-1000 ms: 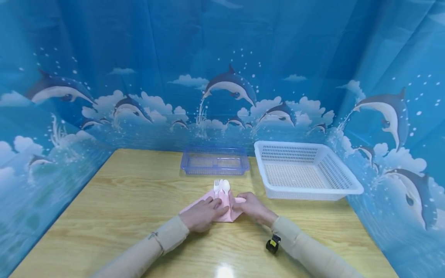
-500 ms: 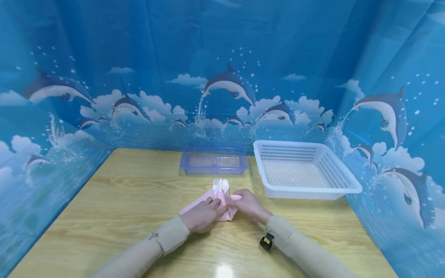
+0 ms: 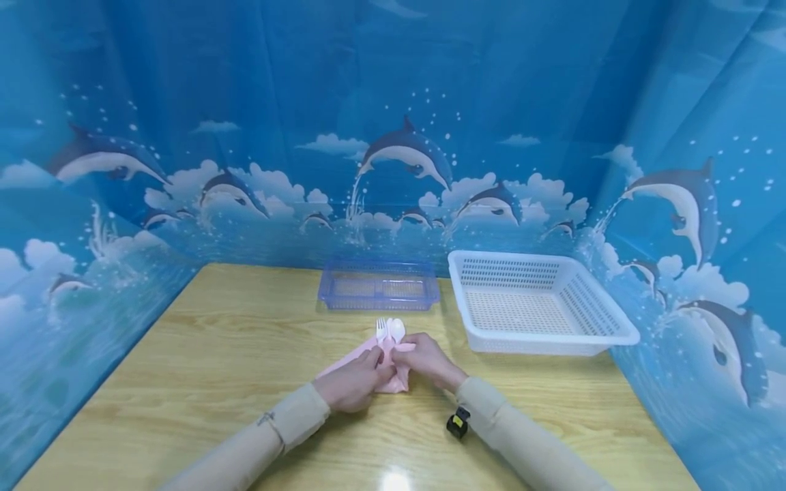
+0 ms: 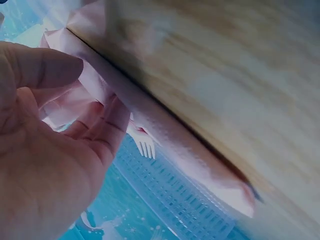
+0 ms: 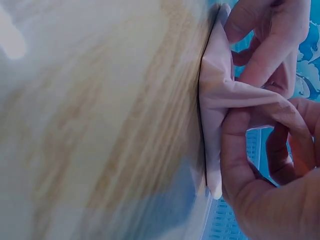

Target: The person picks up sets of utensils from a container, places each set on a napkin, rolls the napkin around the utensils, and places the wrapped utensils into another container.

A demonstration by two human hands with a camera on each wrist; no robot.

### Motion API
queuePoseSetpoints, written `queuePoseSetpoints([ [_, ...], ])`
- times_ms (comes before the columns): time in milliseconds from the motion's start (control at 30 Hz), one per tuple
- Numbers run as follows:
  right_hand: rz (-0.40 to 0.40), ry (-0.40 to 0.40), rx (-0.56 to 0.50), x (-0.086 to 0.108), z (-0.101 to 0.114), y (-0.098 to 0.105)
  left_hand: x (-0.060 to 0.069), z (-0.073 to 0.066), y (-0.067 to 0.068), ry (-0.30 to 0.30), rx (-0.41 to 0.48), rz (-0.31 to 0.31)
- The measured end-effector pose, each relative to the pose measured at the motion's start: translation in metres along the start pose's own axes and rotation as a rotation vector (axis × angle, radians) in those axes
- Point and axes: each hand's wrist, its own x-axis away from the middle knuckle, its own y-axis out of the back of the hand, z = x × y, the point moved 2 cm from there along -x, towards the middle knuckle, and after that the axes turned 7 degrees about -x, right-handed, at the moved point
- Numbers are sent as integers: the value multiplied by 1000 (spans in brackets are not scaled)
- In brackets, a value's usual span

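Observation:
A pink napkin (image 3: 393, 384) lies on the table, partly folded around a white plastic fork (image 3: 381, 330) and spoon (image 3: 397, 330). A third white piece stands between those two; their lower parts are hidden in the folds. My left hand (image 3: 351, 384) holds the bundle from the left, its curled fingers and thumb against the napkin. In the left wrist view the fork (image 4: 145, 146) sticks out past the fingers. My right hand (image 3: 431, 359) pinches the napkin's right-hand flap, drawn up in a crease (image 5: 255, 96) between thumb and fingers in the right wrist view.
Behind the napkin stands a translucent purple-blue basket (image 3: 379, 301). A larger white perforated basket (image 3: 546, 341) is at the back right. The wooden table (image 3: 202, 368) is bordered by a blue dolphin-print curtain (image 3: 295, 82) at the back and sides.
My right hand has moved left, bringing the napkin's right flap up and over toward the cutlery. The left hand has stayed on the bundle, with only a slight shift.

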Motion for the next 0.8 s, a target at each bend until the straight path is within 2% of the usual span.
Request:
queuePoseSetpoints([
  [100,17,4,-15,0,0,-1,0,4,2,2,75,-35],
  [267,85,-94,-246,-2,-2,-2,3,9,3,-3,159,-65],
  [333,115,-104,-273,-2,-4,-1,4,11,3,-17,204,-78],
  [433,150,-33,-168,-1,-6,1,3,16,7,-27,309,-94],
  [500,154,27,-75,0,-6,1,2,21,8,-7,382,-87],
  [567,143,56,-25,1,-6,0,0,24,9,73,470,-46],
  [667,107,72,28,4,-2,-4,-2,26,10,236,588,2],
  [733,81,84,76,5,0,-8,-4,25,9,327,661,13],
  [800,68,119,141,6,3,-11,-6,24,9,383,717,11],
])
